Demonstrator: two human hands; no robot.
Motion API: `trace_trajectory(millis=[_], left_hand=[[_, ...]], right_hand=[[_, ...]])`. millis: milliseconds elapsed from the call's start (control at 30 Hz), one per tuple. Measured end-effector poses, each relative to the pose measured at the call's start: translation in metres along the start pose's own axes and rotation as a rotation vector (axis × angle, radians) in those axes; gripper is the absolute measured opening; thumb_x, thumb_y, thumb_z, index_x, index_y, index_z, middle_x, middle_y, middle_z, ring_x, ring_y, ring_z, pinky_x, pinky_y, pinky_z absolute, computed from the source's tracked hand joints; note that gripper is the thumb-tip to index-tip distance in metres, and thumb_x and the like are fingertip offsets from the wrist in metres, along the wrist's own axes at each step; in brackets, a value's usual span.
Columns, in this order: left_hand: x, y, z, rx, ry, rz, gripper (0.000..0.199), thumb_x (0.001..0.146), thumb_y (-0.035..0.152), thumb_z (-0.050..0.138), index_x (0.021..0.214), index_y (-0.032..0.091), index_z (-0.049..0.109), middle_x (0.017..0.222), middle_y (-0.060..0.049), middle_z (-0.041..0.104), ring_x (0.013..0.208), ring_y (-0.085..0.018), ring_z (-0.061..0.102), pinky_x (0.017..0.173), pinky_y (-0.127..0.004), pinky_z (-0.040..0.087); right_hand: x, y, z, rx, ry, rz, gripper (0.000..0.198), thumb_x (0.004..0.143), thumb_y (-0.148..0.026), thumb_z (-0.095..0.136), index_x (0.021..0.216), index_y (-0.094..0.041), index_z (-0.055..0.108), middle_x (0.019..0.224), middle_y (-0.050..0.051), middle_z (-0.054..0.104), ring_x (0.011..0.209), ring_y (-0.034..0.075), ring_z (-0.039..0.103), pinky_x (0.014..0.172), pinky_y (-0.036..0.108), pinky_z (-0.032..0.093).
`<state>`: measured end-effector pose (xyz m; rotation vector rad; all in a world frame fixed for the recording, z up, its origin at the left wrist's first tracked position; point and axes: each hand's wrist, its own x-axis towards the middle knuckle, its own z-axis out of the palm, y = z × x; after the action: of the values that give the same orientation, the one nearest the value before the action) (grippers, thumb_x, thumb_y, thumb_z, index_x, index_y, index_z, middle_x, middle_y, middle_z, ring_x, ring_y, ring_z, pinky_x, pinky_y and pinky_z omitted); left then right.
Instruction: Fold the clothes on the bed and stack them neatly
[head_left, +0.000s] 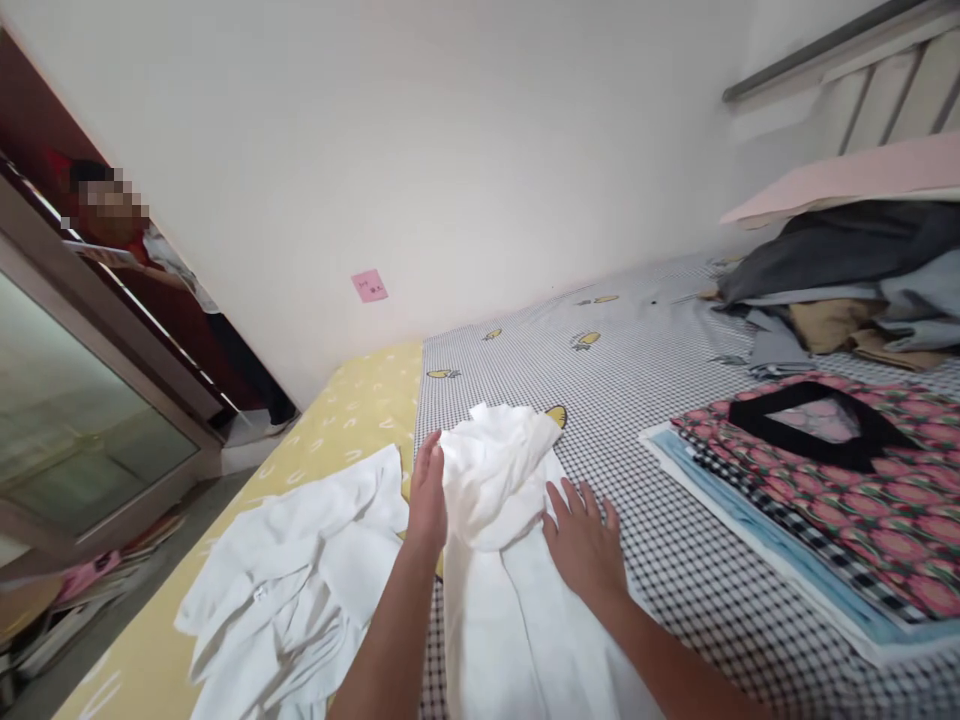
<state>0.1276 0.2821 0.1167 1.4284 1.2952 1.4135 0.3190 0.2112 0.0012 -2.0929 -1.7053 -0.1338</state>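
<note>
A white garment (495, 600) lies lengthwise on the bed in front of me, its far end bunched and folded over. My left hand (429, 495) stands on edge against the left side of the bunched part, fingers straight and close together. On the other side my right hand (585, 540) rests palm down on the garment's right edge, fingers spread. Neither hand grips the cloth. To the left of my left forearm a second white garment (300, 580) lies crumpled. The near end of the garment in front of me runs out of view.
At right sits a stack of folded clothes with a pink-patterned, black-collared top (885, 510) uppermost. Behind it are heaped dark clothes (847, 250) under a pink sheet-like item (862, 180). The checked and yellow bedding (375, 390) meets a white wall. A person (172, 260) stands in the doorway, far left.
</note>
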Motion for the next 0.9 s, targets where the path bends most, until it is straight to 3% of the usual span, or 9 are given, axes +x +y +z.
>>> trace_trajectory(millis=[133, 300, 400, 500, 567, 633, 700, 767, 900], left_hand=[[-0.031, -0.019, -0.038, 0.494, -0.076, 0.284, 0.036, 0.095, 0.047, 0.049, 0.117, 0.028, 0.070, 0.154, -0.011, 0.050, 0.148, -0.029, 0.039, 0.123, -0.054, 0.028], [-0.060, -0.031, -0.028, 0.810, -0.234, 0.370, 0.039, 0.100, 0.039, 0.041, 0.131, 0.033, 0.063, 0.163, -0.009, 0.041, 0.152, -0.030, 0.033, 0.122, -0.063, 0.022], [-0.052, -0.032, -0.014, 0.863, -0.193, 0.326, 0.044, 0.101, 0.036, 0.034, 0.138, 0.029, 0.057, 0.161, -0.012, 0.043, 0.149, -0.029, 0.037, 0.120, -0.061, 0.027], [-0.029, -0.039, -0.007, 0.965, -0.072, 0.184, 0.043, 0.098, 0.033, 0.039, 0.137, 0.025, 0.057, 0.158, -0.017, 0.045, 0.147, -0.032, 0.040, 0.117, -0.062, 0.031], [-0.014, -0.045, -0.005, 1.017, -0.034, 0.099, 0.039, 0.095, 0.035, 0.048, 0.129, 0.024, 0.062, 0.152, -0.019, 0.051, 0.141, -0.036, 0.045, 0.114, -0.066, 0.031], [-0.002, -0.050, -0.002, 1.017, -0.036, 0.073, 0.028, 0.090, 0.036, 0.055, 0.108, 0.022, 0.071, 0.132, -0.019, 0.066, 0.128, -0.037, 0.055, 0.111, -0.068, 0.032], [0.008, -0.049, 0.003, 0.978, -0.036, 0.102, 0.020, 0.087, 0.035, 0.058, 0.085, 0.022, 0.073, 0.109, -0.014, 0.073, 0.113, -0.035, 0.062, 0.109, -0.064, 0.035], [0.014, -0.045, 0.007, 0.921, -0.005, 0.139, 0.021, 0.086, 0.034, 0.059, 0.075, 0.023, 0.073, 0.102, -0.011, 0.073, 0.108, -0.031, 0.064, 0.109, -0.057, 0.037], [0.008, -0.046, -0.001, 0.779, 0.136, 0.137, 0.033, 0.091, 0.041, 0.048, 0.086, 0.024, 0.076, 0.109, -0.008, 0.075, 0.104, -0.025, 0.067, 0.096, -0.041, 0.049]], right_hand=[[0.000, 0.001, 0.000, 0.009, 0.020, -0.001, 0.048, 0.101, -0.032, 0.041, 0.145, -0.023, 0.057, 0.154, 0.010, 0.053, 0.146, 0.035, 0.037, 0.118, 0.057, 0.020], [0.000, 0.000, -0.001, 0.019, 0.024, 0.001, 0.047, 0.101, -0.032, 0.042, 0.144, -0.023, 0.058, 0.153, 0.010, 0.054, 0.146, 0.035, 0.037, 0.117, 0.057, 0.020], [0.001, 0.000, -0.001, 0.021, 0.017, 0.011, 0.047, 0.101, -0.032, 0.042, 0.144, -0.024, 0.058, 0.154, 0.010, 0.053, 0.146, 0.035, 0.037, 0.118, 0.057, 0.020], [0.001, 0.000, -0.001, 0.020, 0.015, 0.010, 0.047, 0.101, -0.031, 0.041, 0.145, -0.024, 0.057, 0.154, 0.010, 0.053, 0.147, 0.035, 0.037, 0.118, 0.058, 0.020], [0.001, 0.000, -0.001, 0.015, 0.017, 0.004, 0.047, 0.101, -0.032, 0.042, 0.145, -0.024, 0.057, 0.155, 0.010, 0.052, 0.147, 0.035, 0.037, 0.118, 0.058, 0.021], [0.001, 0.001, 0.001, 0.006, 0.020, 0.003, 0.047, 0.101, -0.032, 0.042, 0.145, -0.025, 0.057, 0.154, 0.010, 0.053, 0.147, 0.035, 0.038, 0.118, 0.058, 0.021], [0.001, 0.001, 0.002, 0.000, 0.020, 0.010, 0.047, 0.101, -0.032, 0.042, 0.144, -0.025, 0.058, 0.153, 0.010, 0.054, 0.146, 0.035, 0.039, 0.118, 0.059, 0.021], [0.001, 0.001, 0.004, 0.001, 0.021, 0.014, 0.047, 0.100, -0.033, 0.043, 0.144, -0.025, 0.058, 0.153, 0.009, 0.054, 0.146, 0.035, 0.039, 0.118, 0.059, 0.021], [0.002, 0.001, 0.005, 0.029, 0.014, 0.019, 0.047, 0.101, -0.036, 0.042, 0.144, -0.026, 0.058, 0.155, 0.008, 0.052, 0.147, 0.034, 0.037, 0.119, 0.058, 0.021]])
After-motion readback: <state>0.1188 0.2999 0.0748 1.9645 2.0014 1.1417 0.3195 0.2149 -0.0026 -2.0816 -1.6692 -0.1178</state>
